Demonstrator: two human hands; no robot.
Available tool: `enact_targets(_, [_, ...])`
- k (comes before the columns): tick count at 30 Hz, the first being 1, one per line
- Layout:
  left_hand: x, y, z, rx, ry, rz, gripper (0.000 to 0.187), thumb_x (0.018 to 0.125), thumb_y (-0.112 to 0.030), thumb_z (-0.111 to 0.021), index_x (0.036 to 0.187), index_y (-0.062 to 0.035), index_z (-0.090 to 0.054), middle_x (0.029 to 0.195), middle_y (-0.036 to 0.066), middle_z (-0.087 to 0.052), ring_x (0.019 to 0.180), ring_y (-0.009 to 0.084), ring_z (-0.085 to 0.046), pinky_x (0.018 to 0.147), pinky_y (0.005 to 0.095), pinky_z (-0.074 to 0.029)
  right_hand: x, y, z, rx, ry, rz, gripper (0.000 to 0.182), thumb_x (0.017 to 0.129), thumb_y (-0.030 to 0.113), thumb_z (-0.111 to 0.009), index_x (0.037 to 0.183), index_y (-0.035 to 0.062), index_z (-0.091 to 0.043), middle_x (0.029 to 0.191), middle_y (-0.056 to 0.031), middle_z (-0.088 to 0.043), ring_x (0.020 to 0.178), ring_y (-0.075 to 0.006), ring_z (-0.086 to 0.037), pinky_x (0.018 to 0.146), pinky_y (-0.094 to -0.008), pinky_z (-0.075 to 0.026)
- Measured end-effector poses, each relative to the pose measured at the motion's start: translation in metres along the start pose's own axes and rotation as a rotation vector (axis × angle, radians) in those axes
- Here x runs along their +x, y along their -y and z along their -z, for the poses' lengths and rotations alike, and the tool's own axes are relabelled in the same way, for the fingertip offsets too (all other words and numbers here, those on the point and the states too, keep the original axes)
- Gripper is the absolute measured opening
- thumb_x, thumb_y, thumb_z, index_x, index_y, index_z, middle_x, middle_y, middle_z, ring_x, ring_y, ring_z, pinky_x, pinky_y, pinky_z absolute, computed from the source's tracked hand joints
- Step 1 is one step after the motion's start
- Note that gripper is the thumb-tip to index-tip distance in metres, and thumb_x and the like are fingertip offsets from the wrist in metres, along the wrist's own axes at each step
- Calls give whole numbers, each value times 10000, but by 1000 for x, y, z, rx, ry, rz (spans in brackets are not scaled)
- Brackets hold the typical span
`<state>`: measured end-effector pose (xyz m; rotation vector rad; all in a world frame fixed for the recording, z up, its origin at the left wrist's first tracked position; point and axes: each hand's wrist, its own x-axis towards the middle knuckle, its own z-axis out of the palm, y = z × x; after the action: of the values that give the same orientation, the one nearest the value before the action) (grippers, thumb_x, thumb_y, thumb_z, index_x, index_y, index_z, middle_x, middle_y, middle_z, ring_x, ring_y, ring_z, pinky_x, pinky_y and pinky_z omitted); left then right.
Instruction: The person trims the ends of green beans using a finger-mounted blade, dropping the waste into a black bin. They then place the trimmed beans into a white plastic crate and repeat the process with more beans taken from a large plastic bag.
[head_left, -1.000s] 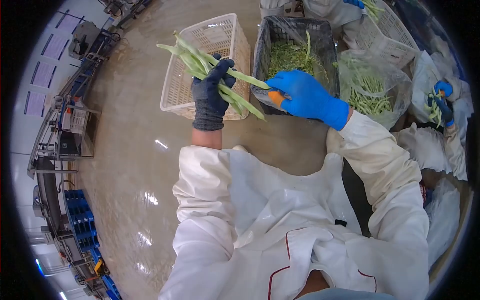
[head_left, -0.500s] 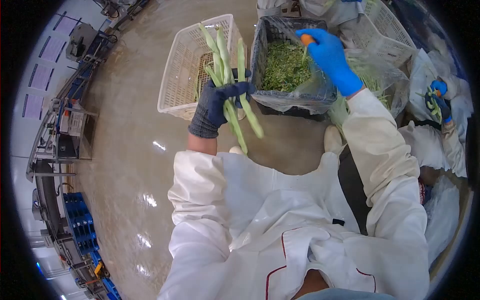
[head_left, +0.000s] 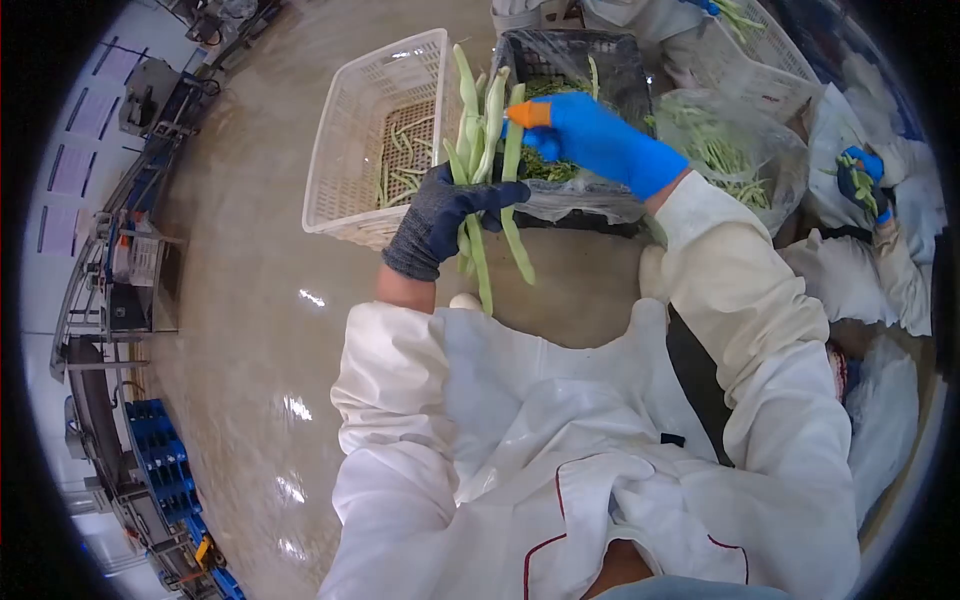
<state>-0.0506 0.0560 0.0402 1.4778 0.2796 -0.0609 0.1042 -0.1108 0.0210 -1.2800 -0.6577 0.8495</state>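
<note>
My left hand (head_left: 440, 215), in a dark grey knit glove, is closed around a bunch of long flat green beans (head_left: 490, 115). Most of them point up, with their lower ends hanging below the fist. One bean stands apart on the right side of the bunch, between the fingers. My right hand (head_left: 590, 135) wears a blue glove with an orange cover (head_left: 528, 113) on one digit. It pinches that separate bean near its upper part, the orange tip in front and blue glove showing behind.
A white plastic crate (head_left: 330, 130) with some beans stands ahead on the left. Beside it is a dark crate (head_left: 630, 70) lined with clear plastic, holding green trimmings. Right of that lies a clear bag of beans (head_left: 725, 150). At far right, a co-worker's gloved hand (head_left: 865, 165) holds greens.
My right hand has moved left and down from above the dark crate to the bunch, onto the separate bean. My left hand still holds the beans, shifted slightly right in view.
</note>
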Motion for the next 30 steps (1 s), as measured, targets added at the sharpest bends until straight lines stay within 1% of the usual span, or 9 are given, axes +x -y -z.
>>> enact_targets(2, [5, 6, 10, -18, -18, -17, 360, 737, -55, -752, 1072, 7, -636, 847, 80, -680, 624, 124, -608, 567, 239, -493, 2, 3, 10, 16, -38, 44, 305, 916, 231, -567, 1062, -13, -677, 865, -24, -651, 636, -68, -441, 586, -204, -373])
enact_targets(5, [5, 6, 30, -85, -69, 12, 372, 792, -77, -687, 1141, 15, -594, 943, 109, -687, 727, 142, -633, 613, 241, -495, -1, 6, 24, -30, -100, 90, 294, 894, 205, -539, 1012, -19, -689, 917, -92, -697, 597, -70, -473, 528, -216, -373])
enact_targets(10, [2, 0, 19, -79, -211, -175, 312, 823, -82, -680, 1115, 7, -611, 892, 79, -683, 677, 127, -616, 581, 226, -478, -15, 17, 18, -207, -111, 83, 277, 883, 219, -583, 952, -24, -695, 842, -28, -650, 649, -76, -464, 598, -232, -387])
enact_targets(13, [6, 4, 10, -35, -97, -223, 266, 821, -101, -696, 1060, 3, -641, 847, 52, -665, 662, 117, -603, 579, 223, -468, -12, 12, 4, -247, -62, 98, 278, 877, 217, -578, 957, -21, -699, 781, -23, -628, 647, -78, -476, 591, -236, -389])
enact_targets(14, [8, 4, 0, -14, -144, -242, 229, 813, -103, -708, 1010, 3, -659, 811, 42, -648, 630, 114, -590, 559, 227, -462, -11, 9, 0, -253, -41, 109, 278, 876, 216, -577, 956, -19, -700, 765, -24, -624, 645, -78, -479, 588, -237, -389])
enact_targets(18, [17, 12, -5, -112, -258, -282, 226, 807, -10, -661, 1028, 22, -624, 787, 77, -654, 583, 144, -594, 521, 254, -472, -15, 12, -9, -314, -100, 132, 275, 871, 225, -584, 944, -15, -695, 791, -33, -652, 634, -73, -469, 579, -230, -381])
enact_targets(24, [10, 4, 56, -164, -553, -303, 253, 782, 23, -660, 1029, 33, -605, 780, 99, -658, 614, 160, -623, 540, 243, -504, -22, 20, 49, -235, -251, 146, 277, 877, 248, -601, 921, -12, -688, 831, -38, -678, 603, -55, -415, 567, -225, -366])
enact_targets(27, [5, 9, 69, -158, -496, -269, 255, 781, 43, -649, 1032, 34, -600, 794, 112, -667, 610, 165, -622, 521, 245, -494, -26, 20, 57, -279, -280, 133, 279, 878, 252, -604, 918, -7, -699, 831, -41, -676, 616, -57, -429, 573, -223, -370])
enact_targets(30, [3, 7, 40, -70, -370, -155, 242, 778, 17, -642, 1017, 37, -609, 840, 144, -686, 600, 164, -608, 514, 251, -469, -28, 22, 47, -276, -239, 115, 252, 864, 209, -582, 903, -3, -712, 812, -49, -679, 588, -70, -433, 549, -231, -368])
